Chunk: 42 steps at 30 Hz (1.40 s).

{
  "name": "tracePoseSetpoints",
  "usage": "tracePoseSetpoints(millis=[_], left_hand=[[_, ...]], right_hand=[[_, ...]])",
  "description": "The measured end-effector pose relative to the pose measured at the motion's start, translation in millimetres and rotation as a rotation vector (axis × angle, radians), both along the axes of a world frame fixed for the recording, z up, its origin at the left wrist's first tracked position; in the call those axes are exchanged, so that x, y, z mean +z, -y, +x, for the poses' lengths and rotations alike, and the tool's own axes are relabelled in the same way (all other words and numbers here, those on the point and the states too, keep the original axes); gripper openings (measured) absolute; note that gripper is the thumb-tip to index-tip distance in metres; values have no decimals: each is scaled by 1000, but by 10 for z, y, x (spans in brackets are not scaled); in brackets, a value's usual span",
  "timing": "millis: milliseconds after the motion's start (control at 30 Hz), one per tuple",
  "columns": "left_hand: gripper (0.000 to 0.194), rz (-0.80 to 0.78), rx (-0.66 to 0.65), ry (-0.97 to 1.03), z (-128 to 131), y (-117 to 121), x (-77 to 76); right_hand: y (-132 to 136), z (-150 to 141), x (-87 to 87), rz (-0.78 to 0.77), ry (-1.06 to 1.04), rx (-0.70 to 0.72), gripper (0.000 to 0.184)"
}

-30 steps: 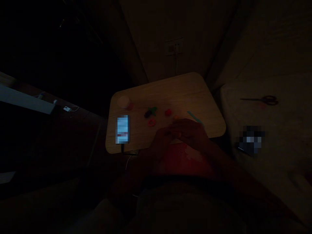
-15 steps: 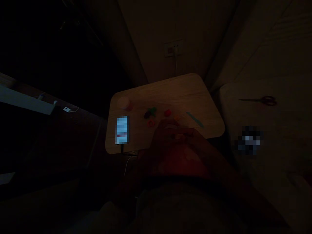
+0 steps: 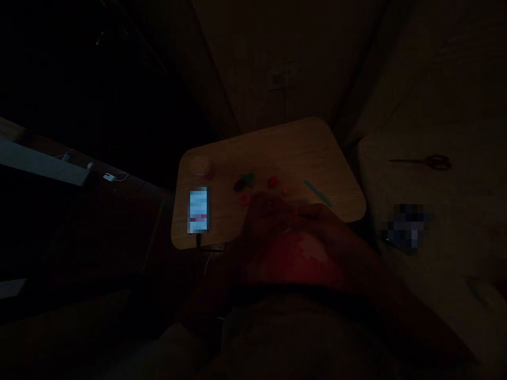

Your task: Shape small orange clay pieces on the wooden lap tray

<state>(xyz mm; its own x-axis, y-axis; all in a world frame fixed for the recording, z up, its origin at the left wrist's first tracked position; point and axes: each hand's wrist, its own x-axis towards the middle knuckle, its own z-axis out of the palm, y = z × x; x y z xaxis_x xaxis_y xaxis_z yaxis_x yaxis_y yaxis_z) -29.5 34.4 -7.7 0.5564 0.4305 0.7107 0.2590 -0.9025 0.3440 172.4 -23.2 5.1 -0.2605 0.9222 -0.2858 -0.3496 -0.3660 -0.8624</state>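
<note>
Super dark in here, but biggest first: off to the right of the hands there's a pale surface (image 3: pixel 455 206), maybe a bed, then the wooden tabletop (image 3: pixel 285 148), stretching out ahead of them. Red cloth (image 3: pixel 295 261) sits on the body side of the hands. The left hand (image 3: pixel 263 216) and right hand (image 3: pixel 322 219) come together over the tabletop's near edge, fingers bunched in close; honestly can't tell whether anything's pinched in there. Scissors (image 3: pixel 438 162) lie well to the right, up on that pale surface. A lit phone (image 3: pixel 198 210) is left of the left hand, with a small tub (image 3: pixel 202 165) farther out past it. The blue-green stick (image 3: pixel 317 192) is the one to watch for direction: just beyond the right hand, long axis slanting from far-left to near-right, so its near end points toward that hand, clearly the closer one. Ahead of the left hand are a green piece (image 3: pixel 248 180) with a dark lump (image 3: pixel 239 185) against it, and a red ring (image 3: pixel 245 198) nearer in. Smallest stuff: a red lump (image 3: pixel 272 181) straight ahead, and an orange bit (image 3: pixel 287 190) just past the fingers.
</note>
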Motion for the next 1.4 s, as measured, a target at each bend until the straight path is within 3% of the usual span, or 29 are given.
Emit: tracePoseSetpoints(millis=[267,400,567,767,967,1067,1400], left_hand=[[14,22,-6,23,5,24,38],[22,-21,26,5,19,33,2],[18,-60,3,70,53,31,-57],[16,-107,12,106,65,14,-45],[29,-411,-55,315,169,127,-71],[27,-491,-97,350,199,169,-81],[32,-425,-62,204,134,130,-53]], right_hand=[[-51,-39,24,39,81,-34,24],[-32,-96,76,49,109,-80,24],[-7,-111,78,65,145,-120,28],[-6,-32,-48,60,121,-17,31],[39,-78,-208,47,-169,36,40],[29,-121,-310,47,-268,74,44],[27,-106,-522,-72,-341,-24,37]])
